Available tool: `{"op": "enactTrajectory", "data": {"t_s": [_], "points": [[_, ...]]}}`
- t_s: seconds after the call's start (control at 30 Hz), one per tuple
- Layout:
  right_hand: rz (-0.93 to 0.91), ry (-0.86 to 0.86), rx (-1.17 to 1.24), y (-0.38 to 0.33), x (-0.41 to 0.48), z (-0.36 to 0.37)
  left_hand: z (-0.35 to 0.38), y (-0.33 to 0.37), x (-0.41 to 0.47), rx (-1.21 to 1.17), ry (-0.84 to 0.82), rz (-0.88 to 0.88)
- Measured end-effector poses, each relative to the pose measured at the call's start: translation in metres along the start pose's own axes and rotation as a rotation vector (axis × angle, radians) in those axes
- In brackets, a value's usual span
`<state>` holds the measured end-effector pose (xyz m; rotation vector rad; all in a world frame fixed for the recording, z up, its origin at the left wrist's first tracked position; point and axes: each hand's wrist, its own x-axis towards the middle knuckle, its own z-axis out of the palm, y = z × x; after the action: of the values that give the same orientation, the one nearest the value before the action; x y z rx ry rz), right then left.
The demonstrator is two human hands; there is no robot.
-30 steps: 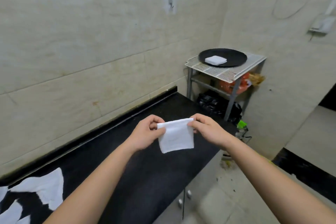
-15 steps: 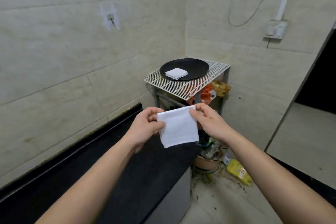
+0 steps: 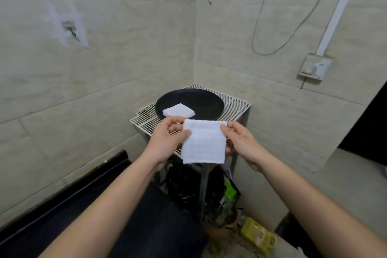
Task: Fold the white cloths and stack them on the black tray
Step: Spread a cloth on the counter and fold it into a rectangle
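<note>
White towelling hangs between our hands: the left hand pinches the cloth at its upper left corner between thumb and fingers, and the right hand pinches the upper right corner the same way. Held like this, the folded square is taut along the top, drops flat and does not fall open. We hold it in the air, apart from any surface, just in front of the wire rack in the corner of the room. On that rack sits the black tray, and a folded cloth lies on its near left part. We judge ours is meant to go on top of it, edges matched. The counter runs below our left forearm.
</note>
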<state>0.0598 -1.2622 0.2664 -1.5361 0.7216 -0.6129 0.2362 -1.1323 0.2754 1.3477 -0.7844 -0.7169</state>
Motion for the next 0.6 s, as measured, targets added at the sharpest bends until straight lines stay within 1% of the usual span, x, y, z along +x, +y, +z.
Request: {"op": "enactTrajectory", "data": {"t_s": [0.1, 0.17, 0.23, 0.3, 0.4, 0.5, 0.6], "points": [[0.011, -0.020, 0.019, -0.008, 0.043, -0.014, 0.009, 0.005, 0.039, 0.006, 0.020, 0.010], [0.068, -0.095, 0.081, -0.007, 0.068, -0.020, 0.011, 0.001, 0.058, 0.020, 0.035, 0.013], [0.118, -0.186, 0.118, -0.003, 0.099, -0.027, 0.011, -0.007, 0.081, 0.025, 0.087, 0.009], [0.133, -0.245, 0.039, 0.003, 0.127, -0.029, 0.010, -0.015, 0.101, 0.027, 0.147, -0.020], [0.122, -0.299, -0.090, 0.008, 0.180, -0.028, 0.009, -0.030, 0.137, 0.003, 0.268, -0.073], [0.142, -0.349, -0.115, 0.013, 0.244, -0.023, 0.008, -0.047, 0.177, -0.039, 0.433, -0.152], [0.143, -0.440, -0.154, 0.014, 0.301, -0.016, 0.007, -0.065, 0.216, -0.077, 0.604, -0.247]]}}
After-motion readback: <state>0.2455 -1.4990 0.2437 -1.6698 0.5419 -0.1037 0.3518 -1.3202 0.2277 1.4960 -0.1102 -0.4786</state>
